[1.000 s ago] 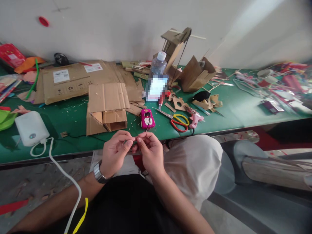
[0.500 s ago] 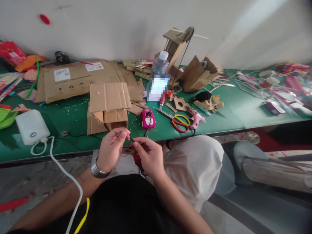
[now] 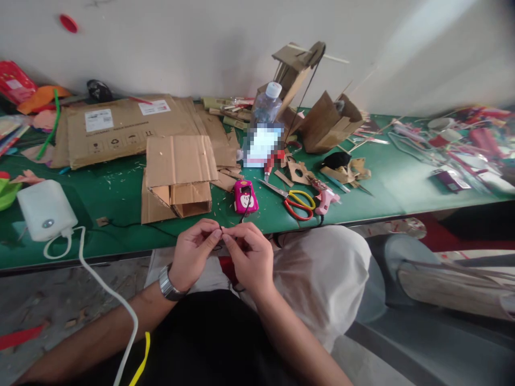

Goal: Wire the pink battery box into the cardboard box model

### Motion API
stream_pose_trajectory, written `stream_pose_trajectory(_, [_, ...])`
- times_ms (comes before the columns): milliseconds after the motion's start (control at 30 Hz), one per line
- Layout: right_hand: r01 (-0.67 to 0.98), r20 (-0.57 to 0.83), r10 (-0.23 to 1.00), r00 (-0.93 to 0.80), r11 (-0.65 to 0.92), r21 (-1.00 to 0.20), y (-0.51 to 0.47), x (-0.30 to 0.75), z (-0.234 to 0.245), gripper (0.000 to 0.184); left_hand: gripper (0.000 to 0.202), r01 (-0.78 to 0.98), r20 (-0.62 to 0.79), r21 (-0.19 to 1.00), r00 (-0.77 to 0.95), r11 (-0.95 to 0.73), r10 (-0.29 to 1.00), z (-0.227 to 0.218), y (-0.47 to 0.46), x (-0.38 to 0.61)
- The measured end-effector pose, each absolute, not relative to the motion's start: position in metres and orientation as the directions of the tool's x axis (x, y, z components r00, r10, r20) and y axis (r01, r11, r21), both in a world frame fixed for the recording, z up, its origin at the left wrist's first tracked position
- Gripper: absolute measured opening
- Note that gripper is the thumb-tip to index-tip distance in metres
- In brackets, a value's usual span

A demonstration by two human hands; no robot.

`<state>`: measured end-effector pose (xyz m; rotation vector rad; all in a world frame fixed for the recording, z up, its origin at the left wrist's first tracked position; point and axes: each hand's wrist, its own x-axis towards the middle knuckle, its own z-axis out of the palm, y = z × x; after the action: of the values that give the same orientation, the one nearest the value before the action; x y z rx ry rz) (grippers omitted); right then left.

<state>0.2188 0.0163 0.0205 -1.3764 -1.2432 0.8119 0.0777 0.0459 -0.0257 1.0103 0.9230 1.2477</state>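
My left hand (image 3: 196,256), with a metal watch at the wrist, and my right hand (image 3: 250,258) meet at the table's front edge, above my lap. Thumb and forefinger of each are pinched on a thin black string (image 3: 221,229), mostly hidden by the fingers. More black string lies on the table to the left, ending at a small cardboard scrap (image 3: 102,221); whether it is the same piece I cannot tell. Just beyond my hands stands a folded cardboard box (image 3: 181,161), its open end facing me. A pink socket adapter (image 3: 245,197) sits behind my right hand.
Scissors (image 3: 295,201) and a pink glue gun (image 3: 328,198) lie right of the adapter. Further back are a plastic bottle (image 3: 267,104), a cardboard structure (image 3: 295,59) and flattened cardboard (image 3: 116,142). A white power bank (image 3: 46,209) with a cable is at left.
My left hand has moved right and slightly down, so both hands' fingertips now meet at the string. The view has shifted slightly.
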Motion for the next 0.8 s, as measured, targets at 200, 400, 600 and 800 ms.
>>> stream_pose_trajectory(200, [0.320,0.204,0.961,0.188,0.137,-0.938,0.021,0.224,0.017,0.009,0.028,-0.272,-0.099,0.955,0.076,0.116,0.992,-0.022,0.048,0.086])
stream_pose_trajectory(400, [0.417,0.285,0.951,0.122,0.211,-0.884,0.025,0.226,0.013,0.012,0.033,-0.391,-0.229,0.887,0.089,0.246,0.969,-0.032,0.047,0.092])
stream_pose_trajectory(600, [0.603,0.338,0.941,-0.028,0.286,-0.744,0.048,0.287,0.042,0.020,0.031,-0.475,-0.199,0.850,0.110,0.228,0.974,-0.021,0.053,0.089])
stream_pose_trajectory(800, [0.974,-0.031,0.989,0.142,-0.145,-0.173,0.094,0.392,0.037,0.050,0.029,-0.512,-0.125,0.843,0.115,0.166,0.986,-0.004,0.058,0.081])
